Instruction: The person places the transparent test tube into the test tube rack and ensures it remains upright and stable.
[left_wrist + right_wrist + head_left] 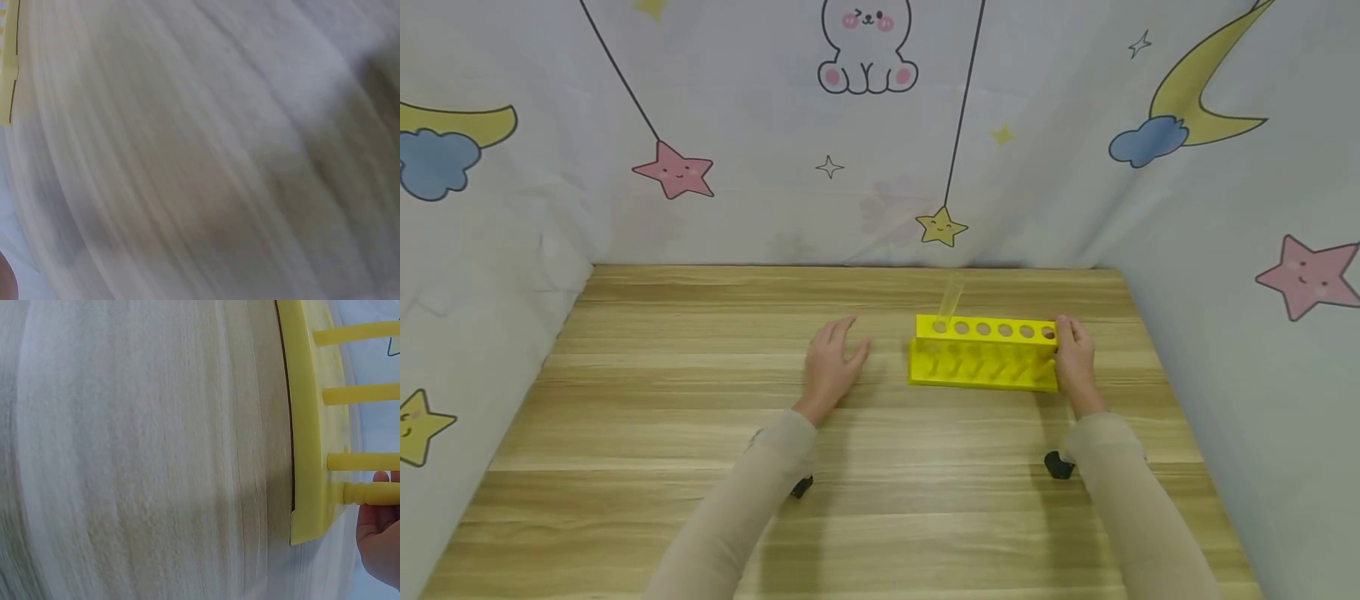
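Observation:
A yellow test tube rack point(983, 385) stands on the wooden table, its top plate pierced by a row of round holes. One clear test tube point(952, 296) leans at the rack's left end, rising above the leftmost hole; its lower part is hard to make out. At the right end my right hand point(1077, 357) grips the rack, thumb and fingers around its end post point(372, 494) in the right wrist view. My left hand point(832, 362) is apart from the rack, to its left, with fingers extended and nothing held. The left wrist view catches only the rack's edge point(9, 75).
The wood-grain table point(700, 467) reaches back to a white curtain point(760, 217) printed with stars, moons and a bear. Curtain sides border the table left and right. Small black wrist devices point(1059, 465) show beneath both sleeves.

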`<state>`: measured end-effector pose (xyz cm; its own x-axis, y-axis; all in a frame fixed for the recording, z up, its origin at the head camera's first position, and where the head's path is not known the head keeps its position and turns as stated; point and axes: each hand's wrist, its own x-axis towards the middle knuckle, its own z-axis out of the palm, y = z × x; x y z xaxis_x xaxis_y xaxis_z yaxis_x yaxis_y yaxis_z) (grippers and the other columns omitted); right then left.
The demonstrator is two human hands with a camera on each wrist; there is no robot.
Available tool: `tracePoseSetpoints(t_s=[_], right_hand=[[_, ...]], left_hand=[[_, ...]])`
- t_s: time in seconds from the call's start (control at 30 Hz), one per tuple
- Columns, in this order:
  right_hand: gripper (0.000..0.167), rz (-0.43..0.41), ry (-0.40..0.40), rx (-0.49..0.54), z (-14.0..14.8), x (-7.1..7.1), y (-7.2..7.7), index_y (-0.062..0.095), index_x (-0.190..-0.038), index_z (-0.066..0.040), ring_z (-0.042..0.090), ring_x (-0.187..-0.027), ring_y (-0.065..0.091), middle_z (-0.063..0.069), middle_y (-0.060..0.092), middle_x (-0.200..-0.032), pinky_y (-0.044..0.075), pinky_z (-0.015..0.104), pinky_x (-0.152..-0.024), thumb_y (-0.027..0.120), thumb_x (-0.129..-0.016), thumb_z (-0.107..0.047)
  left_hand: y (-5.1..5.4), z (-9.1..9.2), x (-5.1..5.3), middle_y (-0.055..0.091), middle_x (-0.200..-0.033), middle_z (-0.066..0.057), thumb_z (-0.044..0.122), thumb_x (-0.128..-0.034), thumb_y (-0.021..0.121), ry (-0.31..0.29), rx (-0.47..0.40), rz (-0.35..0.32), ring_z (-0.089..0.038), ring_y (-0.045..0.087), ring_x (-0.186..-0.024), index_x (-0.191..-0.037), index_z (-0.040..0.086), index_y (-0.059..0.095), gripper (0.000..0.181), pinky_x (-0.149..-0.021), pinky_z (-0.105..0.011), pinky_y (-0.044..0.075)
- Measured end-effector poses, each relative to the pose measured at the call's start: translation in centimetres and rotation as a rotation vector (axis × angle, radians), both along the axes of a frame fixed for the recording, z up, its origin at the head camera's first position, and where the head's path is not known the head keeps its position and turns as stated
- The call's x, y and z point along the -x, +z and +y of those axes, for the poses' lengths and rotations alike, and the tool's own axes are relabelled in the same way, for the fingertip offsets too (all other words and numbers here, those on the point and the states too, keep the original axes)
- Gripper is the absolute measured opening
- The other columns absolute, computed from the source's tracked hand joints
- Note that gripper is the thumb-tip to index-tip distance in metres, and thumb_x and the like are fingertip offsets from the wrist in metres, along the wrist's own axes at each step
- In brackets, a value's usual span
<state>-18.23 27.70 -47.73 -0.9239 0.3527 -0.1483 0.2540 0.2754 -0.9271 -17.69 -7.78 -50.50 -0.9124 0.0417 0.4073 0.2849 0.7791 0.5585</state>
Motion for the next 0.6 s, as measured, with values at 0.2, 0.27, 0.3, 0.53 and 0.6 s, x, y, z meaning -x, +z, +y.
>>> tracePoseSetpoints(t_s=[0.2, 0.27, 0.3, 0.53, 0.6], right_hand=[[0.051, -0.007, 0.026, 0.004, 0.2, -0.1, 0.1, 0.049, -0.114, -0.005, 0.001, -0.084, 0.046, -0.011, 0.047, -0.09, 0.04, 0.023, -0.071, 0.029, -0.092, -0.046], [0.05, -0.01, 0.033, 0.011, 0.2, -0.1, 0.2, 0.049, -0.114, -0.005, 0.001, -0.084, 0.046, -0.011, 0.047, -0.09, 0.04, 0.023, -0.072, 0.029, -0.092, -0.046], [0.051, -0.013, 0.039, 0.014, 0.2, -0.1, 0.3, 0.049, -0.115, -0.005, 0.001, -0.084, 0.046, -0.011, 0.046, -0.09, 0.04, 0.024, -0.073, 0.029, -0.092, -0.046], [0.054, -0.013, 0.076, 0.04, 0.0, -0.4, 1.0, 0.044, -0.12, 0.0, 0.001, -0.085, 0.045, -0.01, 0.045, -0.092, 0.04, 0.03, -0.082, 0.027, -0.093, -0.043], [0.054, -0.016, 0.081, 0.046, 0.1, -0.4, 1.1, 0.043, -0.121, 0.001, 0.0, -0.085, 0.045, -0.011, 0.045, -0.093, 0.04, 0.032, -0.085, 0.028, -0.093, -0.043]], left_hand=[[-0.6, -1.3, -0.2, 0.058, -0.111, -0.011, 0.03, -0.0803, 0.061, 0.028, 0.001, -0.01, -0.027, 0.053, -0.103, -0.116, 0.008, 0.054, 0.042, -0.09, -0.04, 0.042], [-0.7, -1.7, -0.3, 0.058, -0.111, -0.011, 0.029, -0.0804, 0.061, 0.035, -0.002, -0.02, -0.027, 0.053, -0.104, -0.116, 0.008, 0.054, 0.042, -0.09, -0.041, 0.041], [-0.7, -1.9, -0.3, 0.057, -0.112, -0.012, 0.029, -0.0806, 0.061, 0.038, -0.004, -0.027, -0.027, 0.052, -0.104, -0.116, 0.008, 0.053, 0.042, -0.09, -0.041, 0.041], [-1.0, -3.2, -0.2, 0.057, -0.112, -0.012, 0.029, -0.0806, 0.061, 0.054, 0.018, -0.023, -0.028, 0.052, -0.104, -0.115, 0.008, 0.054, 0.041, -0.091, -0.041, 0.041], [-0.9, -3.6, -0.2, 0.057, -0.112, -0.012, 0.031, -0.081, 0.06, 0.057, 0.021, -0.025, -0.028, 0.052, -0.104, -0.115, 0.008, 0.054, 0.042, -0.091, -0.042, 0.04]])
